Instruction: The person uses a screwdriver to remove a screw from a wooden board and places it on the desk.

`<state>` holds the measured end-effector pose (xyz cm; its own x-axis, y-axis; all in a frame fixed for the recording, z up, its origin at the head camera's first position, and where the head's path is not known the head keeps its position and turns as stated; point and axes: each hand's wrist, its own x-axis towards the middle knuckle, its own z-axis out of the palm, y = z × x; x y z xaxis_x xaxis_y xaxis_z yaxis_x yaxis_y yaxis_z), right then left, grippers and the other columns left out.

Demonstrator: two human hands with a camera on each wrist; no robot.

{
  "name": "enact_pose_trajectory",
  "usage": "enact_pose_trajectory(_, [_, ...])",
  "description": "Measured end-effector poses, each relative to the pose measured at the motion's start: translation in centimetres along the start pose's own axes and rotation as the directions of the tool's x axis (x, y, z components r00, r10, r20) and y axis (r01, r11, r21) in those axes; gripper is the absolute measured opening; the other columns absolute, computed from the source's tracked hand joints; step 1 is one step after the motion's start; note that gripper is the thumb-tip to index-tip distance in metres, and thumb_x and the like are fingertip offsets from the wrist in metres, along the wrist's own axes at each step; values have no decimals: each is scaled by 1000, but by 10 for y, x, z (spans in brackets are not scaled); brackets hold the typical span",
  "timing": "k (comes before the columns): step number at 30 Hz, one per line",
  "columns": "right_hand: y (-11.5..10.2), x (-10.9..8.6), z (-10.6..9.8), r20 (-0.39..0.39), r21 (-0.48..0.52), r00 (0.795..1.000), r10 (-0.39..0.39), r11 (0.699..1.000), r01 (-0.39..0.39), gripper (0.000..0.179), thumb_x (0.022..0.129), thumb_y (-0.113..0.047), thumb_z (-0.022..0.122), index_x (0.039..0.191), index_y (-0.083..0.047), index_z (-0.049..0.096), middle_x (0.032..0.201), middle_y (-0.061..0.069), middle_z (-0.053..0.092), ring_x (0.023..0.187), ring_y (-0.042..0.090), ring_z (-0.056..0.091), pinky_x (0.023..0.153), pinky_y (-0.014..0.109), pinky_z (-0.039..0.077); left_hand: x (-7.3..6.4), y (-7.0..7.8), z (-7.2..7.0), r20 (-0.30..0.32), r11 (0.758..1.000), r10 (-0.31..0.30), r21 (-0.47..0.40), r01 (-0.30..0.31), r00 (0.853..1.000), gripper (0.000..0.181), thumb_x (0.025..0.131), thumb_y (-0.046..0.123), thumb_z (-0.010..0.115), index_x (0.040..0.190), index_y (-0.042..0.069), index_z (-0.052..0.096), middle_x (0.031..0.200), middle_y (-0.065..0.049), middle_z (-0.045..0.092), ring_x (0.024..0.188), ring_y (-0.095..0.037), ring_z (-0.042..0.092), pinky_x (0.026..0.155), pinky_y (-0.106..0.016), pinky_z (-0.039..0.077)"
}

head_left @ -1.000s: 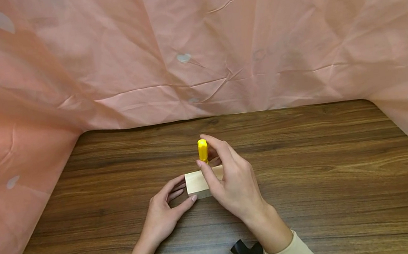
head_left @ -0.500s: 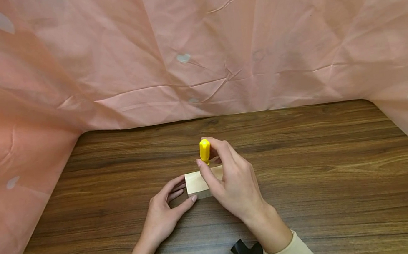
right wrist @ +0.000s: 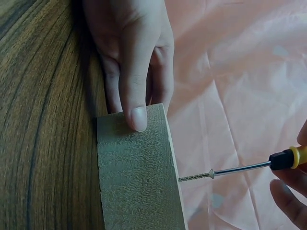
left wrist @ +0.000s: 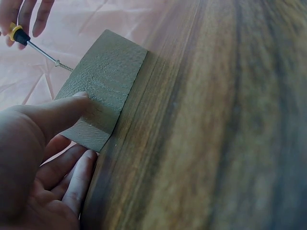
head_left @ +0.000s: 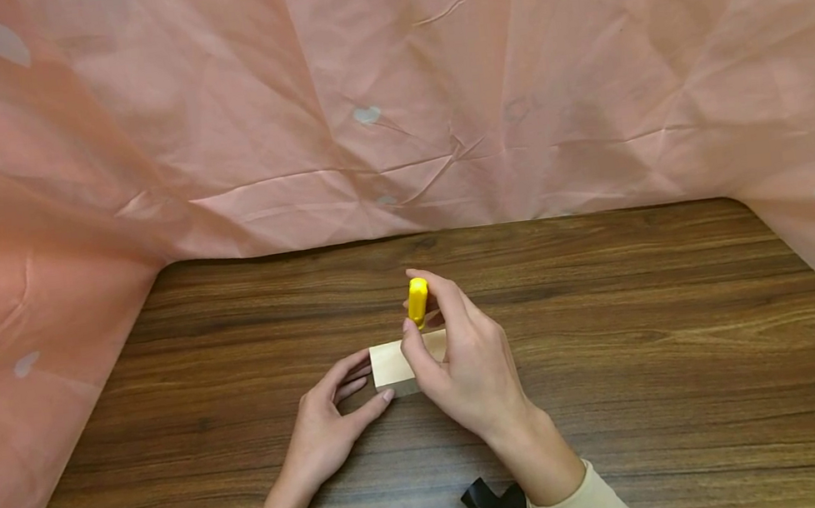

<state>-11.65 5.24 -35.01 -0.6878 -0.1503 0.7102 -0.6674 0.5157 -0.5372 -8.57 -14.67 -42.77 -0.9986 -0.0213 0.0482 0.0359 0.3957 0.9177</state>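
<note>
Head view: your right hand [head_left: 469, 364] curls round the yellow-handled screwdriver [head_left: 418, 300], above the wooden block [head_left: 392, 364] your left hand [head_left: 327, 427] pinches at its left end. Left wrist: the screwdriver nearly lines up with the screw [left wrist: 64, 66]. Right wrist: its tip meets the screw's flared head; metallic threads show outside the block.

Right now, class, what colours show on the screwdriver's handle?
Yellow handle with a black front end; the right wrist view shows both best.

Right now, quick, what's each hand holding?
Left hand: holding the pale rectangular wooden block.
Right hand: holding the yellow-and-black-handled metal screwdriver.
</note>
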Motion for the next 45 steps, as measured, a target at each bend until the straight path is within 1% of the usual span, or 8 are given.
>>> enact_pose_trajectory(7, [0, 0, 1, -8, -23, 1000, -19, 1000, 19, 46, 98, -17, 76, 142, -9, 62, 103, 4, 65, 86, 16, 71, 68, 32, 63, 1, -1, 1, -6, 1000, 5, -1, -5, 1000, 56, 92, 22, 88, 144, 17, 68, 141, -10, 72, 126, -28, 73, 110, -47, 59])
enact_pose_trajectory(11, [0, 0, 1, -5, -32, 999, -46, 998, 45, 48, 98, -19, 79, 142, -10, 64, 103, 5, 61, 81, 16, 67, 62, 27, 58, 2, -2, 1, -7, 1000, 3, -1, -3, 1000, 56, 92, 22, 89, 144, 17, 68, 140, -10, 73, 126, -28, 73, 110, -47, 59])
enact_pose_trajectory(14, [0, 1, 1, 1, -26, 999, -54, 998, 54, 49, 98, -19, 81, 143, -11, 64, 101, 5, 60, 81, 15, 66, 64, 25, 58, 2, -2, 1, -6, 1000, 7, 2, -7, 1000, 56, 92, 22, 88, 144, 18, 68, 140, -10, 73, 126, -28, 73, 110, -47, 59])
enact_pose_trajectory(17, [0, 1, 1, 6, -15, 998, -56, 998, 56, 52, 97, -18, 81, 145, -11, 63, 99, 5, 61, 81, 14, 66, 67, 26, 60, 1, -1, 0, -4, 1000, 15, 4, -15, 1000, 56, 93, 23, 88, 144, 18, 68, 139, -10, 73, 126, -29, 73, 110, -48, 59])
enact_pose_trajectory(22, [0, 1, 1, -25, 21, 998, -65, 998, 66, 57, 94, -12, 84, 144, -5, 58, 98, 7, 70, 84, 19, 71, 72, 31, 64, 1, -1, 0, -3, 1000, 17, 5, -17, 1000, 55, 93, 23, 88, 144, 17, 67, 139, -11, 73, 126, -29, 73, 110, -48, 59])
enact_pose_trajectory(29, [-1, 0, 2, -54, 19, 996, -73, 997, 74, 44, 91, -6, 85, 125, 0, 59, 94, 9, 73, 79, 22, 75, 70, 35, 65, 1, 0, 0, -5, 1000, 13, 12, -12, 1000, 55, 93, 23, 88, 144, 17, 68, 139, -10, 73, 126, -29, 73, 109, -48, 60])
enact_pose_trajectory(39, [-2, -1, 1, -11, 42, 1000, -29, 999, 30, 36, 95, -4, 77, 127, -3, 62, 99, 8, 74, 86, 21, 76, 76, 38, 67, 0, -1, 0, -5, 1000, 6, 4, -5, 1000, 56, 93, 23, 88, 145, 17, 67, 140, -11, 72, 127, -29, 73, 110, -47, 59])
enact_pose_trajectory(45, [-1, 0, 2, -30, 62, 999, -44, 997, 46, 37, 95, -8, 79, 130, -7, 68, 107, 10, 65, 91, 18, 72, 82, 29, 66, 0, -1, 0, -4, 1000, 5, 4, -5, 1000, 56, 93, 24, 88, 144, 17, 67, 141, -10, 72, 127, -29, 72, 110, -47, 59])
